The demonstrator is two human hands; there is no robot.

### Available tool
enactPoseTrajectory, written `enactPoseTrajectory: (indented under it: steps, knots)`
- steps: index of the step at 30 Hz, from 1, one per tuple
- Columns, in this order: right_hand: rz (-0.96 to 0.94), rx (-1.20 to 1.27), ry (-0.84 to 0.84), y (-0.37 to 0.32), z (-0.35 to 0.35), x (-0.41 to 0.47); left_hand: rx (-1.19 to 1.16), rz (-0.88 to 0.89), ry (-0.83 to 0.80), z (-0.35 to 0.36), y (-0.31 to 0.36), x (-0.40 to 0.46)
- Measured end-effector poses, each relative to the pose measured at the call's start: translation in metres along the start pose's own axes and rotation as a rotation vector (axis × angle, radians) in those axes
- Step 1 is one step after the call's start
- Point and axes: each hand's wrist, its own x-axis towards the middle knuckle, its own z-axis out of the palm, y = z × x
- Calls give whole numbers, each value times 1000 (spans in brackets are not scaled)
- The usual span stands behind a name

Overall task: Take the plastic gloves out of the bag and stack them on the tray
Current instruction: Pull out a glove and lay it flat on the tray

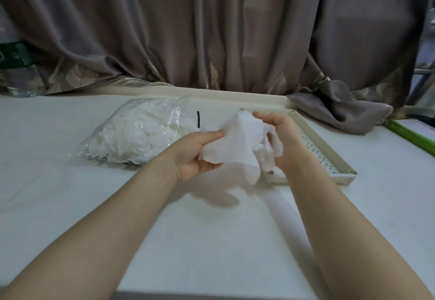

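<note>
**Gloves held between both hands above the tray's near edge**

A crumpled bunch of white plastic gloves (pixel 237 144) hangs in the air, gripped by the left hand (pixel 195 156) and pinched by the right hand (pixel 280 139). Behind it lies the perforated tray (pixel 329 156). The clear bag (pixel 138 132), full of gloves, rests left on the white table (pixel 211 241). A curtain (pixel 211 29) hangs behind.

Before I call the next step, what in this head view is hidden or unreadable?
- Tray floor: mostly covered by the held gloves and right hand, so any stack there is unseen.
- Glove count in the hands: crumpled and blurred, cannot tell.
- Bag opening: glare and creases hide whether it is open.
- Bottle: cut off by the left edge, label unreadable.
- Left hand fingers: partly behind the gloves.
</note>
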Motion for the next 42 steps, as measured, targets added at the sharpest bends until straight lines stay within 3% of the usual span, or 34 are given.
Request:
enactPoseTrajectory:
  steps: [1, 3, 6, 10, 12, 16, 17, 21, 24, 29, 33, 35, 38, 42]
  knots:
    - [7, -178, 47, -8, 3, -1, 5, 50, 32, -2, 2, 1]
    - [-45, -794, 191, -10, -8, 5, 33, 122, 71, -4, 7, 2]
    - [50, -1492, 65, -3, -20, -3, 100, 128, 11, 1, 17, -6]
    - [85, -1673, -72, 0, -25, -24, 114, 63, -144, 17, 21, -20]
    - [161, -1573, -133, -1, -26, -36, 130, 7, -199, 25, 19, -27]
    - [523, -1241, -511, -19, -22, -67, 171, -27, -243, 43, 22, -47]
    - [504, -1219, -523, -24, -22, -69, 171, -18, -261, 47, 23, -49]
    - [97, -905, -267, -33, -24, -65, 183, -40, -281, 53, 26, -56]
    - [102, -536, -506, -33, -27, -68, 163, -83, -370, 58, 27, -60]
    - [14, -369, -766, -34, -38, -76, 123, 9, -541, 68, 30, -64]
    - [179, -280, -895, -47, -53, -84, 286, 98, -371, 72, 24, -48]
    - [262, -354, -879, -46, -61, -85, 375, 135, -255, 71, 13, -37]
    - [213, -515, -713, -36, -67, -83, 414, 150, -211, 69, -2, -28]
    - [165, -416, -601, -26, -69, -79, 408, 231, -200, 78, -2, -24]
